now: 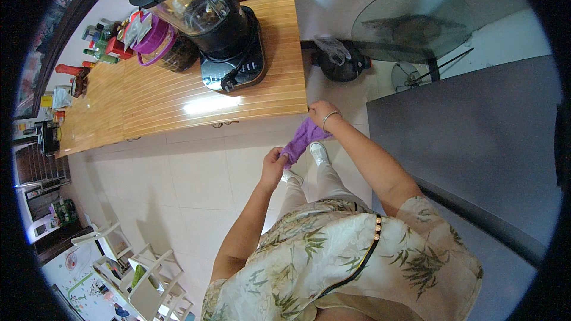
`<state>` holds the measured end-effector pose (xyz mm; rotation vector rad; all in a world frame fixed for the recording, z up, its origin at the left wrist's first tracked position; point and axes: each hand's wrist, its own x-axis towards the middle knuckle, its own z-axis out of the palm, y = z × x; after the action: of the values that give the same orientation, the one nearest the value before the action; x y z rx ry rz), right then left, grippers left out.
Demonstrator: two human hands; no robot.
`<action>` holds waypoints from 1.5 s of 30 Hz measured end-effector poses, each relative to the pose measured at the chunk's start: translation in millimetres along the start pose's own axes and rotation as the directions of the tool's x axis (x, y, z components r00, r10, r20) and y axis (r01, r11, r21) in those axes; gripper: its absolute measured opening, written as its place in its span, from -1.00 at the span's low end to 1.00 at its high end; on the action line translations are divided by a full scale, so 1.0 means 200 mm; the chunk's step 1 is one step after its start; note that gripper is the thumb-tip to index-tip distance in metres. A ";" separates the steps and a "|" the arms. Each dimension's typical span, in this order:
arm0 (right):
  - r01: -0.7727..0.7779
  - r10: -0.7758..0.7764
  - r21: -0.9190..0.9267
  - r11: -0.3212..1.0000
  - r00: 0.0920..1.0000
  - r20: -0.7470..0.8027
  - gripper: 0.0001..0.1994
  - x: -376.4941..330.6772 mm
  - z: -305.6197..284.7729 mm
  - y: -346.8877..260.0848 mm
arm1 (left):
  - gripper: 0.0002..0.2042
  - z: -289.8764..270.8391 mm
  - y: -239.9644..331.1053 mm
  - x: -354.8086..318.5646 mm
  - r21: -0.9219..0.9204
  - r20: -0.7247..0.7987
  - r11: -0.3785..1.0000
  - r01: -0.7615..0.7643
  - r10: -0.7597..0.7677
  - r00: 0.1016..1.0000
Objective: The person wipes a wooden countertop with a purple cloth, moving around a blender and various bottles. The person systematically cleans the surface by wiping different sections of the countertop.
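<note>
A purple cloth [303, 138] stretches between my two hands, just off the near right corner of the wooden counter [154, 98]. My left hand [275, 160] pinches its lower end. My right hand [321, 113], with a bracelet on the wrist, grips its upper end beside the counter's corner. Below the cloth I see my white shoes [319, 153] on the tiled floor.
A black blender with a glass jug [205, 15] stands on the counter, next to a jar with a purple lid [160, 41] and several bottles [101, 41]. A dark grey surface [476, 142] lies to the right, a round glass table [413, 21] behind it. White chairs [137, 267] stand at lower left.
</note>
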<state>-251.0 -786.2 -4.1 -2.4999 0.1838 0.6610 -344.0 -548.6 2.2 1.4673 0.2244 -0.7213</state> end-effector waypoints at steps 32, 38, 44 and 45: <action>0.482 -0.036 0.702 0.525 0.836 -0.548 -0.76 -0.10 -0.27 -0.37 | -0.83 -0.31 0.51 0.16 -0.253 -0.407 0.805 -0.536 0.414 0.814; 0.369 -0.061 0.402 0.838 0.796 -0.603 -0.75 0.01 -0.18 -0.30 | -0.67 -0.43 0.49 0.39 0.216 -0.441 0.903 -0.373 0.430 0.788; 0.004 -0.002 0.891 0.455 1.000 -0.003 -0.73 -0.01 -0.15 -0.16 | -0.54 -0.29 0.37 0.41 0.861 -0.330 0.475 -0.181 0.793 0.512; -0.040 -0.022 0.906 0.421 0.998 0.055 -0.73 -0.05 -0.18 -0.18 | -0.57 -0.23 0.44 0.37 0.805 -0.297 0.515 -0.296 0.780 0.551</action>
<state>-235.6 -775.8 44.3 -1.3848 0.4114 0.4372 -224.0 -532.2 28.9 2.3222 -0.0686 0.3880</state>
